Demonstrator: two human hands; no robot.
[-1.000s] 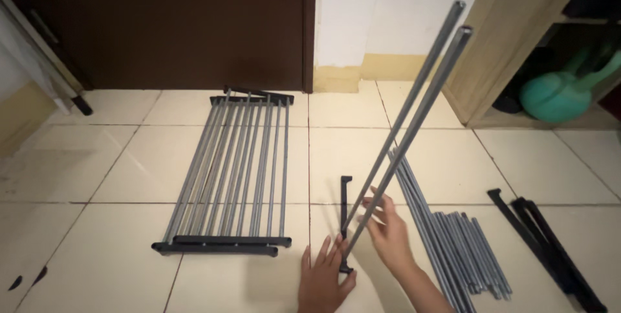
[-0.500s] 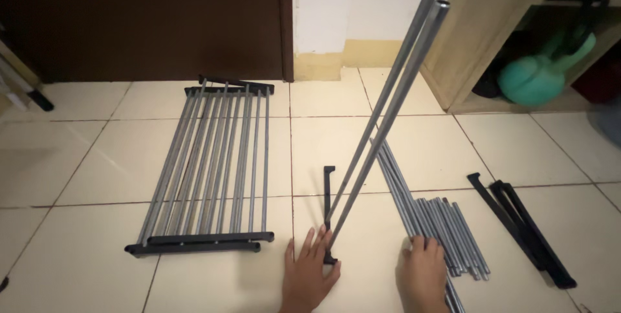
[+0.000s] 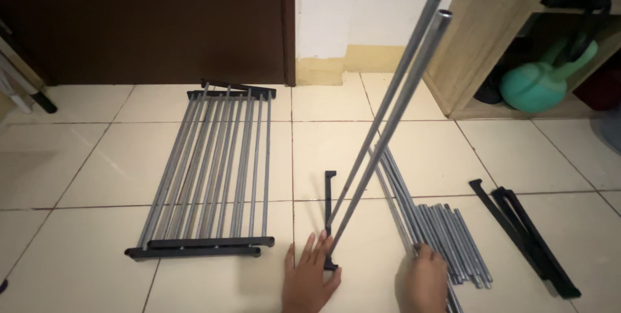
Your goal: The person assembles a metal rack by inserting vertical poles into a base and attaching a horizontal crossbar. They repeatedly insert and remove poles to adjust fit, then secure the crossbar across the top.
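Two raised tubes [image 3: 388, 116] beside flat, released left grip [image 3: 309, 279]; right grip [image 3: 425, 279] seemingly clenched on floor tubes [image 3: 446, 238].

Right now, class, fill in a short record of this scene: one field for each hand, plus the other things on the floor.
left hand: flat on the tile floor, steadying the black plastic bar that carries two raised grey metal tubes
right hand: on the loose pile of grey metal tubes
assembled grey tube rack: lying flat
spare black bars: far right
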